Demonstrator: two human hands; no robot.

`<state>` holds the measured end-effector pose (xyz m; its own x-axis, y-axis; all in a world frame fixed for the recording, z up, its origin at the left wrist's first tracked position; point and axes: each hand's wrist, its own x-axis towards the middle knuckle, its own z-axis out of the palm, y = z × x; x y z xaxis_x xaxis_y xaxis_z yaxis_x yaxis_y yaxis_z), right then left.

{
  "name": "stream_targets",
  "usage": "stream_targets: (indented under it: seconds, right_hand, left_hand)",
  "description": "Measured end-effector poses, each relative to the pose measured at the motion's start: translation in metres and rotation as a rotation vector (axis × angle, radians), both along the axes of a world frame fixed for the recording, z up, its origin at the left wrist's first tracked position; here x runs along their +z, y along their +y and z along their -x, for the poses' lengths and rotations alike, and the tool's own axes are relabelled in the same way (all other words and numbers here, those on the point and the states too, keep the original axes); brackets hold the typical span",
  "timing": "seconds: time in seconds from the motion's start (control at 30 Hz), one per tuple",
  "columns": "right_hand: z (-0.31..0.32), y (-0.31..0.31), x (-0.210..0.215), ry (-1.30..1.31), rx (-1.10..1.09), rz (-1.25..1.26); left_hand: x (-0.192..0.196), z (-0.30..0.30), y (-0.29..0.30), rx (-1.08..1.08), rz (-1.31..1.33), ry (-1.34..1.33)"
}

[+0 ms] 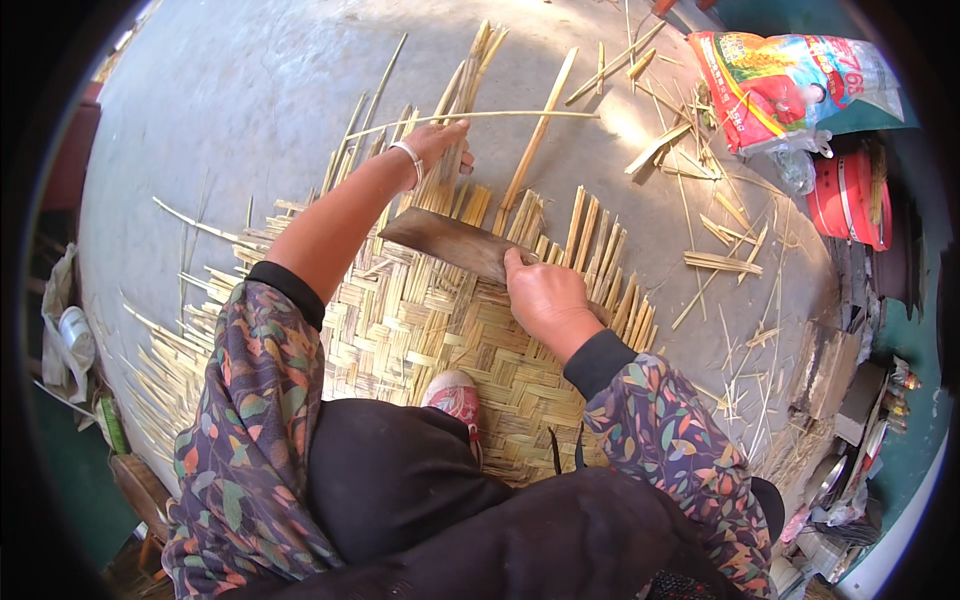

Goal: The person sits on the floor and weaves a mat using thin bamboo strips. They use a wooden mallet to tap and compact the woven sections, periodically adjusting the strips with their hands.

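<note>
A mat of woven pale reed strips (410, 320) lies on the floor under me, its unwoven ends fanning out at the far side and the left. At the mat's far edge, my left hand (440, 148) is closed round a bundle of raised strips (462, 85); part of its fingers is hidden behind them. One thin strip (530, 114) lies crosswise by the fingers. My right hand (548, 298) grips a flat dark wooden slat (450, 245), thumb on top. The slat slants across the mat's far right edge, its free end just below my left wrist.
My shoe (455, 398) stands on the mat. Loose strips (720, 262) litter the concrete floor (250, 90) at the right. Farther right are a printed plastic sack (780, 88), a red bucket (845, 200) and wooden blocks (828, 368). A pale bag (62, 330) is at the left.
</note>
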<state>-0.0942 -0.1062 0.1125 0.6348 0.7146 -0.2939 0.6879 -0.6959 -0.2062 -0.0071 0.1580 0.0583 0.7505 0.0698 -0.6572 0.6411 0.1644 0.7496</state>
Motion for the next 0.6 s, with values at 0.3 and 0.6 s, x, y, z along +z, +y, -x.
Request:
stream_targets:
  seconds: [0.3,0.6]
  right_hand:
    - [0.006,0.006,-0.025,0.035,-0.046,0.034]
    - [0.007,0.013,-0.045,0.004,-0.11,-0.062]
  left_hand:
    - [-0.001,0.017,-0.021,0.073,-0.369,-0.179]
    - [0.037,0.039,-0.081,0.094,-0.536,-0.014]
